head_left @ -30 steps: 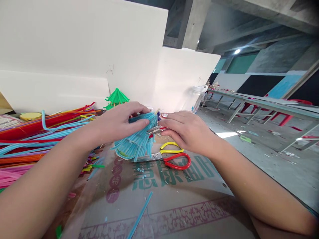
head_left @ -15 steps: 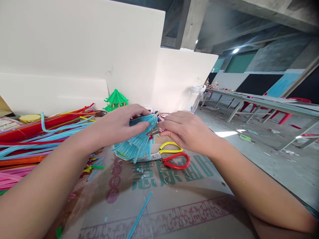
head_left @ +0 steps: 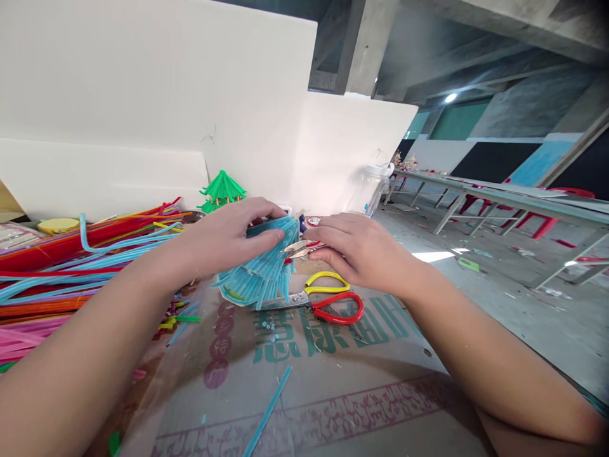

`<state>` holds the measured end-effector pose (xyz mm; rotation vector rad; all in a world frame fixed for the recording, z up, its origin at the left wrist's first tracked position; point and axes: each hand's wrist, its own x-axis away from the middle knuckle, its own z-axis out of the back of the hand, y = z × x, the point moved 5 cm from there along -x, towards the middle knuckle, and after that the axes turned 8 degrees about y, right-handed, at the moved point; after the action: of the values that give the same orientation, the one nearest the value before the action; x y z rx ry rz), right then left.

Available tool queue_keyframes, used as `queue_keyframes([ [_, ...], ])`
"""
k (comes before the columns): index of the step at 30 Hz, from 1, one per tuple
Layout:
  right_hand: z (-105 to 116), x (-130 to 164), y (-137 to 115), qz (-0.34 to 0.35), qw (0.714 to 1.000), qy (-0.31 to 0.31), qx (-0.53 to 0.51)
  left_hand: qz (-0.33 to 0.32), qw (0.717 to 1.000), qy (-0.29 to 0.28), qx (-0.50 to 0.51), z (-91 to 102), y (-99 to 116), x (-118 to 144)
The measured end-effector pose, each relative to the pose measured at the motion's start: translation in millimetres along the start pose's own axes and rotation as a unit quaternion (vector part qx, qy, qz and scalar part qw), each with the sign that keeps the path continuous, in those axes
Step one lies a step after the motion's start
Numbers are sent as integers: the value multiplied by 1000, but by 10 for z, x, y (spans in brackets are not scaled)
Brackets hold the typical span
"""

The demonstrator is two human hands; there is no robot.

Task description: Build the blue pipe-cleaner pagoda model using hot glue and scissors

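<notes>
Head view — forward and down, hands (head_left: pixel 358 246) close

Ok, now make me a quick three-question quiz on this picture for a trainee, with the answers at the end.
1. True or false: the scissors with one yellow and one red handle lie unheld on the printed sheet.
2. Which colour is the small roofed model beyond the left hand? A) pink B) green C) orange
3. What does the right hand hold, and what does it point towards?

Key:
1. True.
2. B.
3. A small metal-tipped tool with some red on it, pointing towards the blue layered piece.
</notes>
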<state>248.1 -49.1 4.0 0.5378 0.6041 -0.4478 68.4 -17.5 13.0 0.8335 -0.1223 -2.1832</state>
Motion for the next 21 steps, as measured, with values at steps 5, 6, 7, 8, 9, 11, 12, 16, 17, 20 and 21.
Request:
queue_keyframes([
  [5,-29,-9,-7,-13,1000,-16,6,-1,1000,1,-4,5,4,4],
  [6,-35,-13,-12,-15,1000,-22,5,-3,1000,0,-6,5,13,5],
  [7,-40,-16,-17,-16,1000,-27,3,-5,1000,0,-6,4,23,6],
  [8,-43,-19,-24,-14,999,-31,1,-8,1000,-1,-6,3,32,7],
  [9,-45,-21,-30,-12,999,-34,0,-10,1000,-1,-4,2,40,7],
  [11,-44,-23,-40,-6,999,-36,0,-13,1000,-3,-3,-3,49,6],
  [12,-42,-23,-43,-3,999,-36,2,-13,1000,-5,-2,-6,51,6],
  [16,-37,-25,-45,-1,999,-41,9,-4,1000,-11,3,-15,43,6],
  [17,-38,-27,-45,-1,999,-43,9,-3,1000,-11,3,-16,42,7],
  [20,-39,-33,-43,0,999,-43,5,-2,1000,-11,1,-16,43,8],
  [21,-40,-34,-41,1,999,-41,4,-4,1000,-11,0,-15,45,8],
])
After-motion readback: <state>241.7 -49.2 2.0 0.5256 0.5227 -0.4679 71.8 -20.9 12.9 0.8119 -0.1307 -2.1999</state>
